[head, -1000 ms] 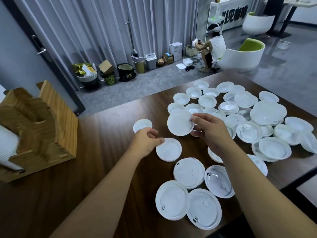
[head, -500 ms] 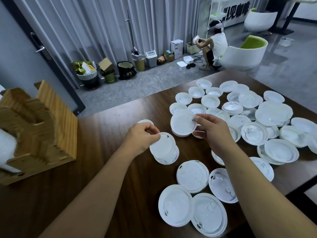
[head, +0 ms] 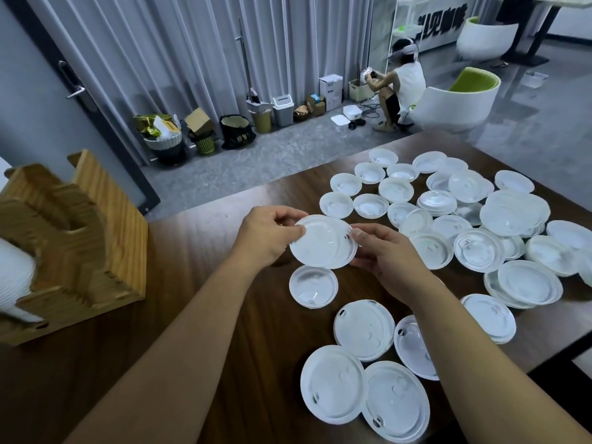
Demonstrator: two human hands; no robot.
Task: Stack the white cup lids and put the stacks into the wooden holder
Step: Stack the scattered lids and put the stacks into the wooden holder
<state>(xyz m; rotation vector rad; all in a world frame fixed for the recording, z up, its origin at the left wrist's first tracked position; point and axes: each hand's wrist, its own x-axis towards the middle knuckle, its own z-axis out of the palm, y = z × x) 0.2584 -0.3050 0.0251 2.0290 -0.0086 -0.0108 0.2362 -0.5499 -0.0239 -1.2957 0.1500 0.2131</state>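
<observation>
Above the table (head: 198, 315), round white lids (head: 323, 243) nested, pinched by both hands

Large dark characters are showing on the white wall (head: 443, 25) at the far end of the room, behind the white shelf (head: 404, 30); they look like Chinese script, but the shelf frame is cutting off the first one and the rest are too blurred to read with any certainty. Pale markings are showing on the front of the black bag (head: 238, 133) standing by the curtain, too small to make out. A dark mark is sitting on the white box (head: 331, 91) near the wall, also unreadable. Nothing else is carrying legible text.
</observation>
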